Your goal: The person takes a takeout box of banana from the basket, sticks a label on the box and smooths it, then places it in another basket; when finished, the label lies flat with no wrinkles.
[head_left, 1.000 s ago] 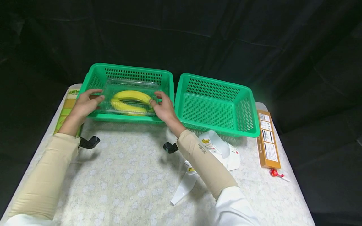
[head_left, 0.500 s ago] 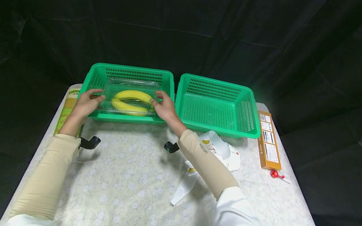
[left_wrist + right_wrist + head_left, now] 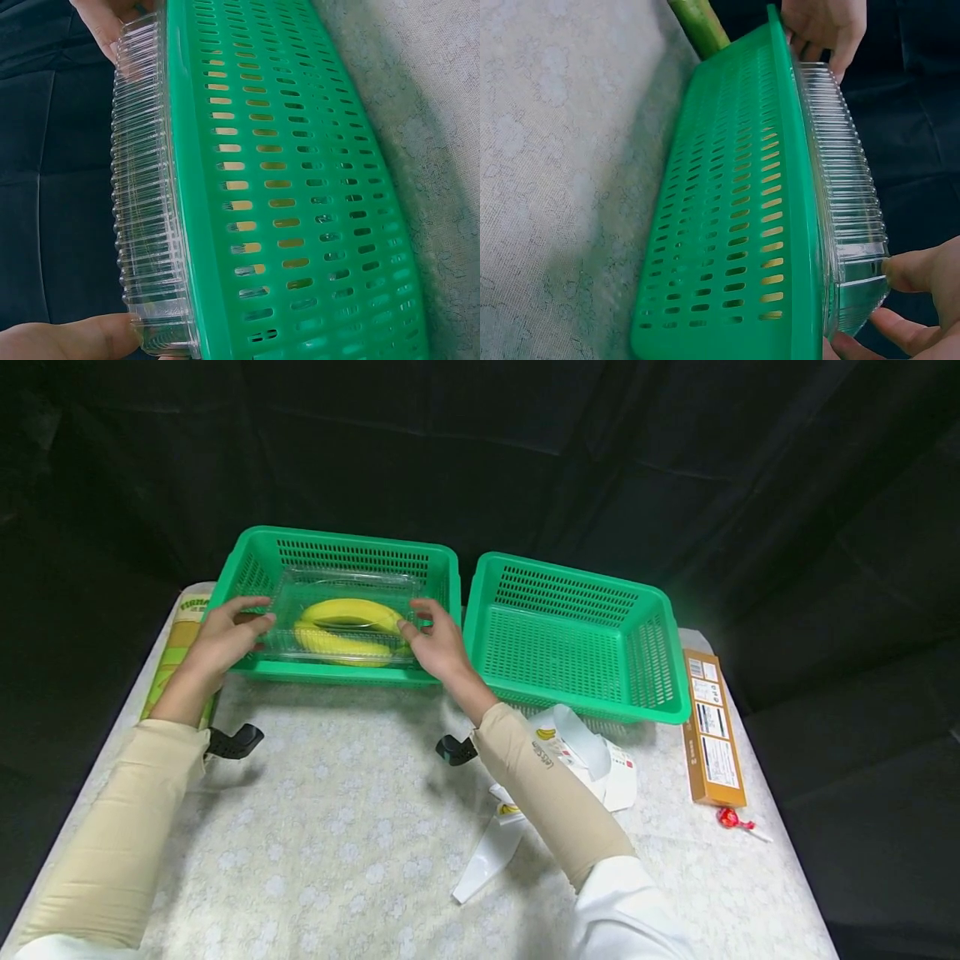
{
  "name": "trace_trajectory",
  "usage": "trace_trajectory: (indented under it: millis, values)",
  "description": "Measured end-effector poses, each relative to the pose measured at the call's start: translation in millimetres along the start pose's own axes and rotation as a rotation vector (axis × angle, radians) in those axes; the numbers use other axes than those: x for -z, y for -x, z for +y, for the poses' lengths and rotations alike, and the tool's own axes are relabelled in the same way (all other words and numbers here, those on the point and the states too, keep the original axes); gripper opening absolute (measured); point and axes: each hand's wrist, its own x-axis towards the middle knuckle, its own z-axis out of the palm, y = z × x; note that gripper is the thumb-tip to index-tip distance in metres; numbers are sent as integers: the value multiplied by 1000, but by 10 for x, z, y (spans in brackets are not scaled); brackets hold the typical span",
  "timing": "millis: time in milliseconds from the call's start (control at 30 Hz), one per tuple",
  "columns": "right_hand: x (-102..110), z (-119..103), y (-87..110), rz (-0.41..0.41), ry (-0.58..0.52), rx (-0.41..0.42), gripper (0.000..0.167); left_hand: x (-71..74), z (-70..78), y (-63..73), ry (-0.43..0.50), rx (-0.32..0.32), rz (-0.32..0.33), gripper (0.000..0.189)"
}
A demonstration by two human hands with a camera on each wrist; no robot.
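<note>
In the head view, a clear plastic container [image 3: 344, 578] sits in the left green basket [image 3: 345, 675], with yellow bananas [image 3: 351, 610] showing through it. The ribbed upper part of the container [image 3: 146, 172] stands above the basket rim in the left wrist view, while yellow shows through the slots below. My left hand [image 3: 227, 639] holds the container's left end with thumb and fingers. At the opposite end, my right hand [image 3: 437, 643] grips it; the right wrist view shows the thumb on the ribbed side and the fingers lower, near the rim.
A second green basket [image 3: 555, 647] stands to the right. In front of it lie white papers [image 3: 618, 781] with banana pictures, partly behind my right forearm. An orange box [image 3: 712, 731] and a red lollipop [image 3: 728, 817] lie far right, a green-yellow pack [image 3: 176, 652] far left.
</note>
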Motion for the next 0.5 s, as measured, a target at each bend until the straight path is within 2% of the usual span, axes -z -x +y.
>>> trace_trajectory:
  millis: [500]
  values:
    - [-1,26,38,8,-9,-4,47,-10,-27,4,3,-16,9,58]
